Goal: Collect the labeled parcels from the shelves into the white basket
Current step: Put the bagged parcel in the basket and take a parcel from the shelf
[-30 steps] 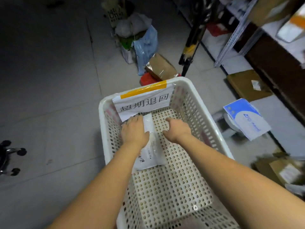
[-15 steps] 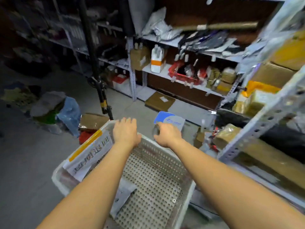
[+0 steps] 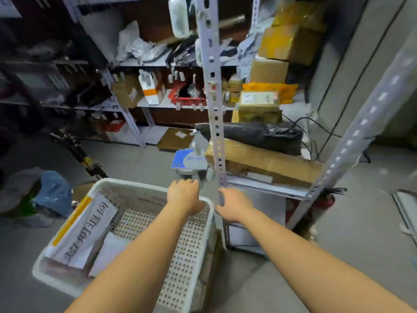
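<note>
The white basket [image 3: 126, 183] stands on the floor at the lower left, with a paper sign [image 3: 85, 229] taped to its left wall. A white labeled parcel [image 3: 110, 251] lies flat inside it. My left hand [image 3: 184, 195] hovers over the basket's far right corner, fingers relaxed and holding nothing. My right hand [image 3: 234, 206] is outside the basket, beside a perforated shelf post [image 3: 214, 105], also holding nothing. On the shelves ahead sit a taped carton with a label [image 3: 259, 105], a yellow bag [image 3: 270, 89] and other parcels.
A blue-and-white parcel [image 3: 189, 159] lies on the floor just past my left hand. A long brown parcel [image 3: 264, 161] and a black wrapped one [image 3: 259, 134] fill the low shelf. Bags [image 3: 52, 193] pile up at the left. A slanted post [image 3: 352, 141] crosses the right.
Both hands have let go of the white parcel and risen out of the basket. The view has swung up and right to the shelves; my right hand now lies past the rim.
</note>
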